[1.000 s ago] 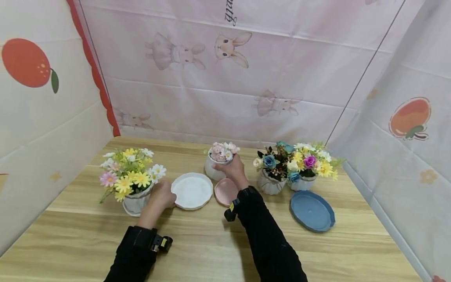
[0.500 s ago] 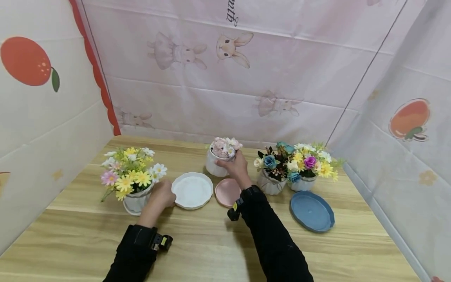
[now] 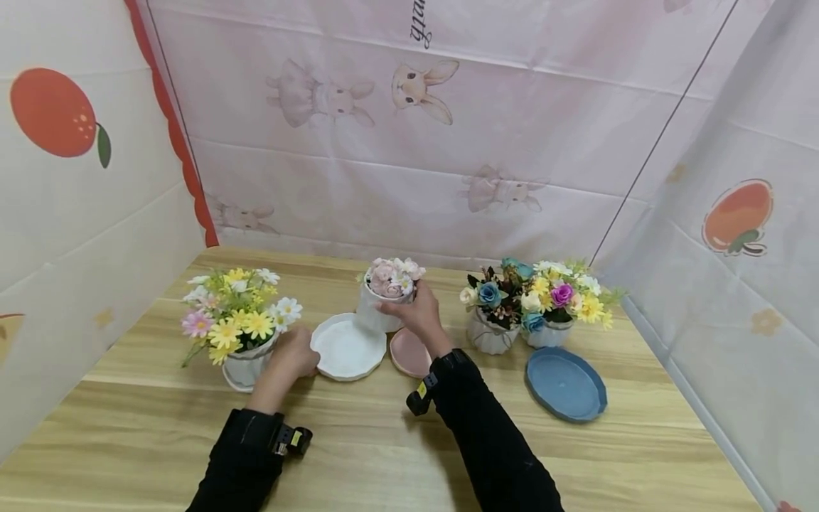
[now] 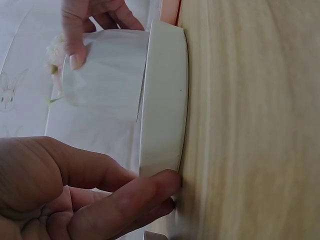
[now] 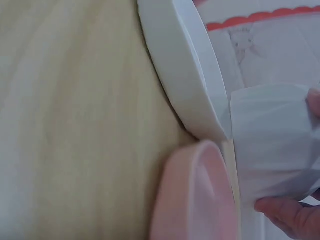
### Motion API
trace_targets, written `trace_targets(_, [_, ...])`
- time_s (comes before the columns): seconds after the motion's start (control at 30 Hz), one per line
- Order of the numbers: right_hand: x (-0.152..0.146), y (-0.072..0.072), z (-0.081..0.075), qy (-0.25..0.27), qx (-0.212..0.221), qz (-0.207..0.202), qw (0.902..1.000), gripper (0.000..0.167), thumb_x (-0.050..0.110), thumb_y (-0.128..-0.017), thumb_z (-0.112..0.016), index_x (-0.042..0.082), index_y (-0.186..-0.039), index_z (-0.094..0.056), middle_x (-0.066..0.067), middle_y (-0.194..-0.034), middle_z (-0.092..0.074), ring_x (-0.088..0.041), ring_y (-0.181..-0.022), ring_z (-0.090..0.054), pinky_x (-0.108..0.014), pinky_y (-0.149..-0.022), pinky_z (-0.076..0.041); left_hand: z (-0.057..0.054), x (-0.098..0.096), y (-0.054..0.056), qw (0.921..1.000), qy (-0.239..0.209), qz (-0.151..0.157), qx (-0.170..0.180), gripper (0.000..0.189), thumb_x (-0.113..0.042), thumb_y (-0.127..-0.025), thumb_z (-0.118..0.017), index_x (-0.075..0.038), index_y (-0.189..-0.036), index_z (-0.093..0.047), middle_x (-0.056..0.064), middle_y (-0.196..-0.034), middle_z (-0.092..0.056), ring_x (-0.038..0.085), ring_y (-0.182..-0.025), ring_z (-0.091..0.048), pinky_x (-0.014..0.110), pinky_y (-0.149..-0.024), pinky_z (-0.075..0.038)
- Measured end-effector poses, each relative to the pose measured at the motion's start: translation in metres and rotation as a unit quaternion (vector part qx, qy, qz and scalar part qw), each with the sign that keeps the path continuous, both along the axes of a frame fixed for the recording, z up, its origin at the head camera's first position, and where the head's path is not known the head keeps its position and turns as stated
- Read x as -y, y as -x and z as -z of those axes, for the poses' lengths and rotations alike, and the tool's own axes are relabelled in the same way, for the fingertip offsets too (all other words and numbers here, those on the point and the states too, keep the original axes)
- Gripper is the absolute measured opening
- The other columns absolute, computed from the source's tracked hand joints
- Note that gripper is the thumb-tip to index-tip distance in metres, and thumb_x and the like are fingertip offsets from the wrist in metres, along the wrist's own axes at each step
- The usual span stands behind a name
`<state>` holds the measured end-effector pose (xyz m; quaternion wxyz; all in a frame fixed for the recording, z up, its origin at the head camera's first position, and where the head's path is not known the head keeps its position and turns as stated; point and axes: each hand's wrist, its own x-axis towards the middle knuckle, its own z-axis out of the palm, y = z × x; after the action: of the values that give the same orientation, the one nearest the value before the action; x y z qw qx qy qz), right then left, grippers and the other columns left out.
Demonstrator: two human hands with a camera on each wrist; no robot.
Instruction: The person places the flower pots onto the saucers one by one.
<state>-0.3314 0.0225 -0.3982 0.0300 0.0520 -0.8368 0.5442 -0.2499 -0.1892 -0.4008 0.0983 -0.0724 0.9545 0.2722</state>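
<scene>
My right hand (image 3: 419,313) grips a white flowerpot (image 3: 376,309) of pale pink and white flowers by its side, near the rim. The pot is held over the far right edge of a round white saucer (image 3: 348,348); whether they touch, I cannot tell. In the left wrist view, my left hand (image 4: 85,190) pinches the near-left rim of that saucer between thumb and fingers. Just right of the white saucer lies a smaller pink saucer (image 3: 409,352), partly under the right wrist. The right wrist view has the pot's wall (image 5: 272,142) beside both saucers.
Left of my left hand, a potted bunch of yellow and white daisies (image 3: 239,320) stands on a white saucer. Two more flowerpots (image 3: 493,331) stand close together on the right, behind a blue saucer (image 3: 566,384). Printed cloth walls (image 3: 409,185) enclose the wooden table (image 3: 358,455).
The right hand has raised the pink-flowered pot, then brought it left, from behind the pink saucer to above the white saucer's far right edge. The left hand stays at the white saucer.
</scene>
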Motion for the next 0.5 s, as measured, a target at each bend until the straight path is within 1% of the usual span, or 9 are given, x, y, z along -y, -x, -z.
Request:
trace_targets(0.17, [0.008,-0.008,0.002,-0.003,0.000,-0.019,0.9998,0.090,0.030,-0.065,-0.085,0.010,-0.139,-0.038,-0.010,-0.132,-0.048,-0.024,-0.120,-0.045,-0.035,-0.097,-0.038,-0.002,0.001,0.000,1.0000,0.000,0.005,0.002,0.009,0.004,-0.077,-0.054,0.000,-0.069,-0.051,0.009,-0.064,-0.044,0.022,-0.055,-0.047,0.025,-0.048,-0.038])
trace_targets(0.3, [0.014,-0.016,0.002,-0.004,-0.004,-0.039,0.9992,0.090,0.031,-0.065,-0.085,0.010,-0.138,-0.038,-0.010,-0.131,-0.049,-0.023,-0.119,-0.046,-0.035,-0.097,-0.037,-0.002,0.002,0.000,1.0000,-0.009,-0.001,0.003,0.015,0.004,-0.077,-0.054,-0.004,-0.066,-0.048,0.008,-0.062,-0.044,0.021,-0.054,-0.047,0.025,-0.048,-0.038])
trace_targets(0.5, [0.022,-0.027,0.002,-0.017,-0.010,-0.060,0.9980,0.090,0.033,-0.064,-0.086,0.008,-0.137,-0.039,-0.011,-0.129,-0.050,-0.024,-0.118,-0.046,-0.036,-0.097,-0.037,-0.001,0.002,0.001,0.9998,-0.017,-0.001,0.008,0.016,0.005,-0.077,-0.054,-0.004,-0.065,-0.047,0.008,-0.063,-0.045,0.021,-0.055,-0.049,0.025,-0.048,-0.040])
